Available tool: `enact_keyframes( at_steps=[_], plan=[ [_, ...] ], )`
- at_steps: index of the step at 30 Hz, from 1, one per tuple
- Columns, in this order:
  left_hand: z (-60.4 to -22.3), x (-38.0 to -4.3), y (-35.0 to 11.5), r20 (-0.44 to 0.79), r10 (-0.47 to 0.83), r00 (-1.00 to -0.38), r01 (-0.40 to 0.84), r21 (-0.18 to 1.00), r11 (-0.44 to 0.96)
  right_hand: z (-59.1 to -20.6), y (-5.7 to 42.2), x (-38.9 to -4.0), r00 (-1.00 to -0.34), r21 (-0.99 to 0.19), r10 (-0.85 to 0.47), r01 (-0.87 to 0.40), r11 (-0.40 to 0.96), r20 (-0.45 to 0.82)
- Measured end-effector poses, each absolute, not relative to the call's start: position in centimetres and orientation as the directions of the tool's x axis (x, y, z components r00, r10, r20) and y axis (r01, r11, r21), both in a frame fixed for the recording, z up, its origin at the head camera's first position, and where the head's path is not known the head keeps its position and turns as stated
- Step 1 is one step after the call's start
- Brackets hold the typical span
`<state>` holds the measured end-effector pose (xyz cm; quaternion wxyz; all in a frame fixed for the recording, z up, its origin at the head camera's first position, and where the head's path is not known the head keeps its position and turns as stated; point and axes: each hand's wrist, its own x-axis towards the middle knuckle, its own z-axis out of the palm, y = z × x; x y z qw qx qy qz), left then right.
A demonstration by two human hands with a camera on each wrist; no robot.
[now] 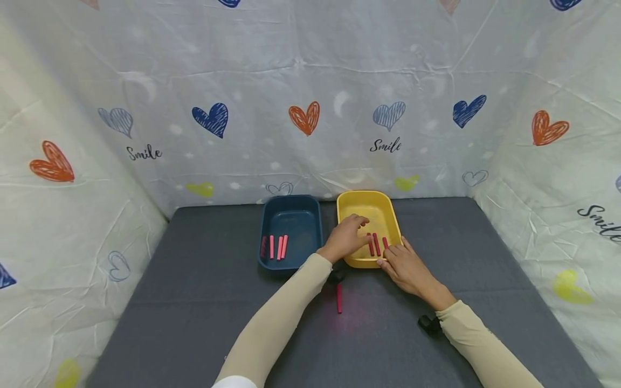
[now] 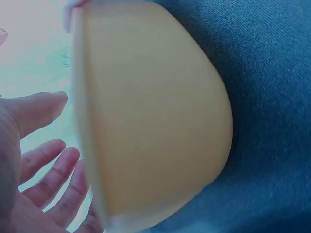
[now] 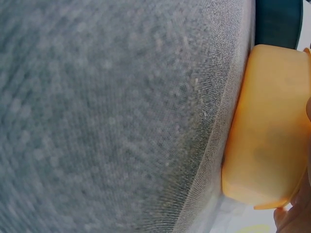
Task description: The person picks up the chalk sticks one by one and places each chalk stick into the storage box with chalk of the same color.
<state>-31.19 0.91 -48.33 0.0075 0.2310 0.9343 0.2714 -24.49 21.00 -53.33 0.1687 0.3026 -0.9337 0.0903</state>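
My left hand [image 1: 345,237] hovers over the left part of a yellow tray [image 1: 368,199], its fingers loosely bent with nothing between them. In the left wrist view its thumb and fingers stand apart beside the tray's rim [image 2: 90,121]. Thin dark red sticks [image 1: 376,244] lie inside the tray near its front. At the front right corner, my right hand [image 1: 407,269] holds the tray's rim, thumb at the front and fingers over the edge. Only parts of that hand [image 3: 296,213] show in the right wrist view, along the rim.
Left of the yellow tray stands a dark blue tray [image 1: 291,200] holding several pink sticks [image 1: 280,248]. One red stick [image 1: 339,298] lies on the grey cloth [image 1: 204,312] in front of the trays. A printed curtain [image 1: 262,134] hangs behind them.
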Motion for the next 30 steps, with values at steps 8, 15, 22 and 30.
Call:
enact_keyframes(
  at_steps=[8, 15, 22, 30],
  plan=[
    [-46.8, -29.6, -0.9, 0.178, 0.441, -0.879, 0.465, 0.523, 0.714, -53.2, 21.0, -24.4, -0.761, -0.072, -0.535, -0.597, 0.799, 0.366],
    [-46.3, -28.1, -2.2, 0.213, 0.448, -0.868, 0.489, 0.525, 0.697, -53.3, 21.0, -24.4, -0.759, -0.076, -0.534, -0.599, 0.797, 0.373],
    [-46.2, -26.5, -3.5, 0.217, 0.449, -0.867, 0.491, 0.527, 0.694, -53.3, 21.0, -24.3, -0.767, -0.081, -0.528, -0.591, 0.803, 0.364],
    [-46.1, -24.8, -4.7, 0.258, 0.443, -0.858, 0.510, 0.515, 0.689, -53.3, 21.0, -24.4, -0.763, -0.081, -0.528, -0.594, 0.801, 0.372]
  ],
)
